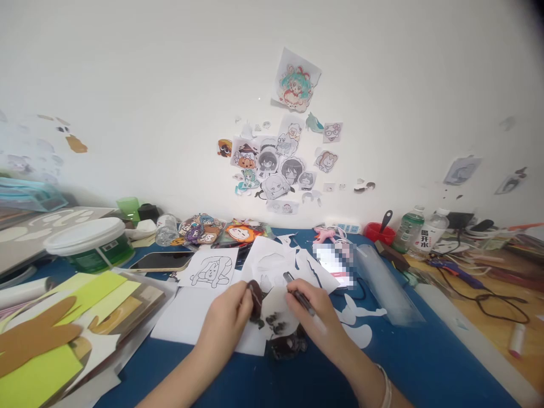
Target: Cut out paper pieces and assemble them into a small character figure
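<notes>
My left hand (227, 314) is closed, with a small dark brown piece (256, 299) pinched between thumb and fingers. My right hand (317, 317) has its fingers wrapped round a pen-like tool (305, 303) with a dark and pale barrel. Between the two hands is a white paper piece (278, 309) with dark marks on it; the right fingers touch its edge. Below it, on the blue mat, lies a small dark object (287, 347) that I cannot make out. White sheets (182, 320) lie under and behind my hands, one with a line drawing (212, 269).
On the left are a phone (161, 261), a lidded tub (91, 243) and piled yellow and brown paper (46, 340). A lit phone (335, 263), a clear plastic roll (389, 286), a red bowl (379, 232) and bottles (429, 232) stand or lie on the right. White paper scraps (357, 334) lie beside my right hand.
</notes>
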Demonstrator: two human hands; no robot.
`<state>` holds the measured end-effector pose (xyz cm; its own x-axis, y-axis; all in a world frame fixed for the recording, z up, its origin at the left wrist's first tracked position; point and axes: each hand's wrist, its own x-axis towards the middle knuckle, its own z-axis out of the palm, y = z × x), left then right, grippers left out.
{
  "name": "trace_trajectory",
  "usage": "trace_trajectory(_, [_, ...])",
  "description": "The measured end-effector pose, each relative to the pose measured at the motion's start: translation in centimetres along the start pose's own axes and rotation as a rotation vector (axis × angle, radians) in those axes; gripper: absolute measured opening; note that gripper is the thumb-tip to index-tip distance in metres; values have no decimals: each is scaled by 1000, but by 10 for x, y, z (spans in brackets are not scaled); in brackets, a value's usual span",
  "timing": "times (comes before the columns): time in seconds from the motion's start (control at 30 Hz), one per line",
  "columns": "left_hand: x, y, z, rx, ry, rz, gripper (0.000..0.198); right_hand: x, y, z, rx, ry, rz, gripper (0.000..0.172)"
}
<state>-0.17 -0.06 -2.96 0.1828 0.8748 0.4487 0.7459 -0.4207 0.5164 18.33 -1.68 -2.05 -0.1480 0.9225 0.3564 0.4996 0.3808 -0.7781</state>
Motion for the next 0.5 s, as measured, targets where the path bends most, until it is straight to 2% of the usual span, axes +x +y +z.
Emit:
trace_trajectory(0.07, [5, -1, -8, -161, 10, -122, 31, 1, 2, -5, 102, -2, 56, 14])
trace_trajectory(0.17, [9, 0, -16, -381, 44, -219, 34, 1, 0, -7, 238, -17, 144, 16])
trace_trajectory(0.3, [6, 3, -16, -546, 120, -264, 34, -1, -3, -4, 342, -27, 161, 19])
trace_trajectory(0.5, [0, 5, -14, -613, 204, -275, 34, -3, -7, -1, 329, 20, 142, 24])
